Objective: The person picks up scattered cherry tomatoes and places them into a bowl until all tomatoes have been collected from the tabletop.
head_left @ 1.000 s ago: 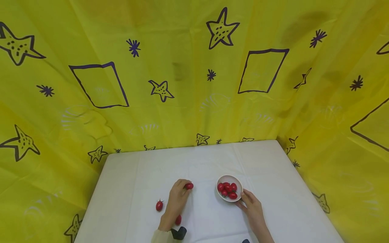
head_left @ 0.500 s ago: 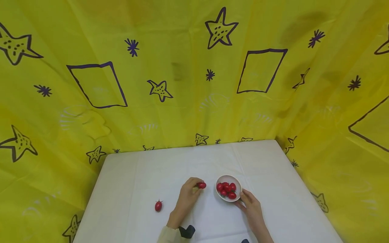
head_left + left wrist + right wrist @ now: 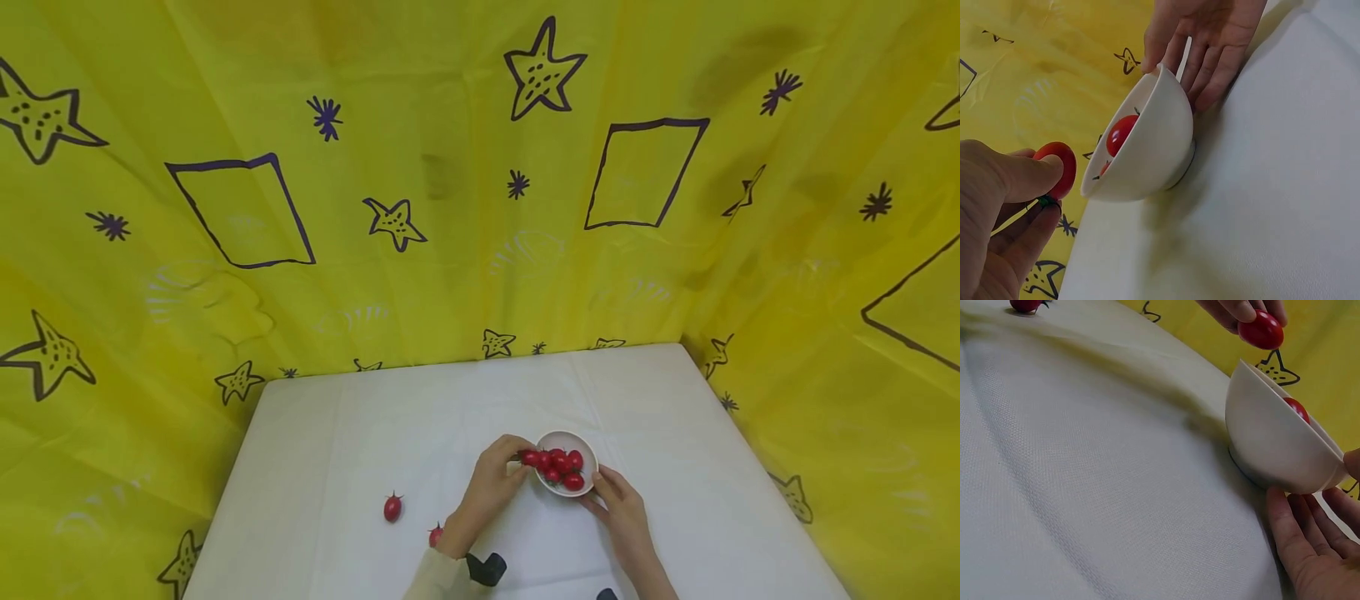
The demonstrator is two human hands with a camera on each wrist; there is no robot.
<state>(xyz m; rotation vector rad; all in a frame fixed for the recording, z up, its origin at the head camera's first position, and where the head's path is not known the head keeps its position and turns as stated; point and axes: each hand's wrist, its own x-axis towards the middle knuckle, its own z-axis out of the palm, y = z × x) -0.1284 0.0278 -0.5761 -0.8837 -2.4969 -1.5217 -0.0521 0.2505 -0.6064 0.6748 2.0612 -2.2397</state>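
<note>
Between thumb and fingertips my left hand [image 3: 489,485] pinches a red cherry tomato [image 3: 529,457]. This tomato is at the left rim of a white bowl [image 3: 1157,140], raised a little above it in the right wrist view. My right hand [image 3: 624,514] holds the bowl from the right, thumb at the rim and fingers against its underside. Several cherry tomatoes [image 3: 573,482] lie inside the bowl; its wall hides most of them in both wrist views.
One loose cherry tomato [image 3: 392,508] rests on the white tablecloth [image 3: 315,467] at the left. Another tomato [image 3: 436,536] is partly covered by my left wrist. A yellow patterned curtain [image 3: 450,292] surrounds the table's back and sides.
My left hand has carried its tomato rightward across the table to the bowl's rim. The loose tomato near my left wrist has come back into sight. Right hand and bowl stay put.
</note>
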